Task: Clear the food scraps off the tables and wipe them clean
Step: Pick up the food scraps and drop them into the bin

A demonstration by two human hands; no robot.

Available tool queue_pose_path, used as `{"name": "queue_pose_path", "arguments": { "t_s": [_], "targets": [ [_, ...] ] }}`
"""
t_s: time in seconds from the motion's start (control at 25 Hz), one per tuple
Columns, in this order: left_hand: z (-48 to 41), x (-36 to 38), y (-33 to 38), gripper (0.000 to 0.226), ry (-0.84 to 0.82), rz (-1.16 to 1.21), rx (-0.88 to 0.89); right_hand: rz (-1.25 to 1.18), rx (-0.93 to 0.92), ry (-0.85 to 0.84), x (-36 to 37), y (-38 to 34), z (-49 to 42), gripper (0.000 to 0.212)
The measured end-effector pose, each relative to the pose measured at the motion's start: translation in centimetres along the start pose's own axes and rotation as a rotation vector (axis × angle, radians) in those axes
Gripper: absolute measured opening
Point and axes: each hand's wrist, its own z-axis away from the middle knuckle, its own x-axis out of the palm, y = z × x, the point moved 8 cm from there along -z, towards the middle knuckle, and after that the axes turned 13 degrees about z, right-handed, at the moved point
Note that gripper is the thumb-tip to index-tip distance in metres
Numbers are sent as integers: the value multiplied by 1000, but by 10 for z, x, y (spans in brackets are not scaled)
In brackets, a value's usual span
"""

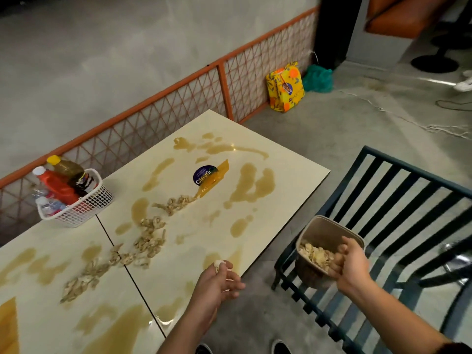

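Note:
Two cream tables point(268, 152) stand pushed together, smeared with brown sauce point(251, 185). A trail of pale food scraps point(149, 238) runs across both tops. My left hand point(217, 282) hovers at the near table edge and pinches a small pale scrap in its fingertips. My right hand point(350, 264) holds a tan tub point(324, 236) by its near rim, out over the dark slatted chair point(398, 226). The tub has several scraps inside.
A white basket point(84, 203) with sauce bottles sits at the far left table edge by the orange mesh fence point(224, 80). A round dark sticker point(203, 174) lies mid-table. A yellow bag point(284, 86) and a green bag point(318, 77) rest on the floor.

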Motion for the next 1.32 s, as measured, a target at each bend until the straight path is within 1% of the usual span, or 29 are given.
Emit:
{"name": "queue_pose_path", "arguments": {
  "t_s": [0.12, 0.16, 0.24, 0.32, 0.44, 0.56, 0.64, 0.72, 0.8, 0.88, 0.96, 1.04, 1.08, 1.16, 1.2, 1.32],
  "targets": [
    [-4, 2, -10, 24, 38, 26, -76, -49, 33, -47, -21, -1, -16, 16],
    [-5, 3, -14, 28, 58, 56, -112, -37, 28, -33, -31, 0, -29, 23],
    [-9, 5, -20, 34, 92, 86, -145, 30, 12, 6, -47, 0, -54, 43],
    [-11, 13, -23, 29, 105, 67, -110, 86, 22, 4, -58, 3, -72, 45],
    [-15, 25, -28, 23, 79, -8, -35, 191, 32, -26, -61, 7, -82, 36],
    [-19, 36, -34, 26, 14, -108, 8, 383, 28, 48, -70, 6, -84, 29],
    [-20, 43, -38, 27, -29, -147, 14, 502, 23, 100, -78, 8, -93, 35],
    [-18, 48, -38, 33, -55, -161, 8, 586, 1, 131, -75, 3, -97, 41],
    [-16, 52, -39, 38, -70, -176, -6, 628, -23, 102, -66, -4, -101, 48],
    [-13, 52, -41, 39, -67, -208, -9, 648, 16, 58, -55, -8, -102, 52],
    [-12, 50, -43, 37, -54, -267, 23, 676, 52, 88, -53, -8, -104, 49],
    [-12, 48, -42, 37, -44, -361, 71, 799, 18, 96, -46, -9, -98, 36],
    [-12, 47, -43, 37, -49, -404, 85, 852, 1, 64, -40, -5, -89, 29],
    [-10, 52, -43, 31, -78, -463, 95, 809, 42, -112, -17, 14, -58, 22],
    [-8, 56, -42, 27, -89, -476, 102, 768, 56, -228, -3, 26, -38, 22],
    [-1, 75, -38, 18, -127, -511, 168, 610, 80, -577, 41, 60, 17, 36]
  ]
}}
